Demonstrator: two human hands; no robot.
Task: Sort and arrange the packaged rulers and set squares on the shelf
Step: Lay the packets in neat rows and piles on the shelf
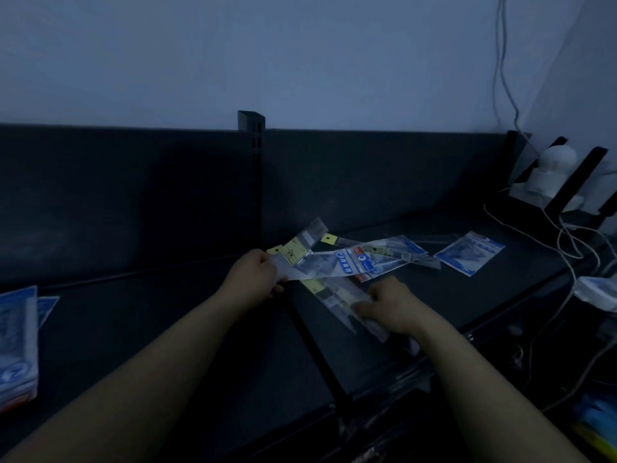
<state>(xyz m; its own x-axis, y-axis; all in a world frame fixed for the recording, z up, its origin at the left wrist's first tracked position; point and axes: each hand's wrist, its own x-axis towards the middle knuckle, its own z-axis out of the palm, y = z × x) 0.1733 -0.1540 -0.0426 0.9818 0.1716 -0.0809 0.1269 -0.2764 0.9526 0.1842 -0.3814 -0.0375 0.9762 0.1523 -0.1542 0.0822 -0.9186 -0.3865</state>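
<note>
While left hand (257, 279) pinches packets (300, 255), right hand (387, 305) grips another packet (337, 295) left of cables (567, 242).

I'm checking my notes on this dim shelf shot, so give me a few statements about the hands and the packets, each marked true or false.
1. The left hand holds a fan of packaged rulers. True.
2. The right hand is empty. False: its fingers curl on a clear ruler packet that lies on the shelf.
3. A blue set-square packet lies by itself on the shelf, to the right of both hands. True.
4. The stack of blue packets sits at the right end of the shelf. False: it is at the far left.
</note>
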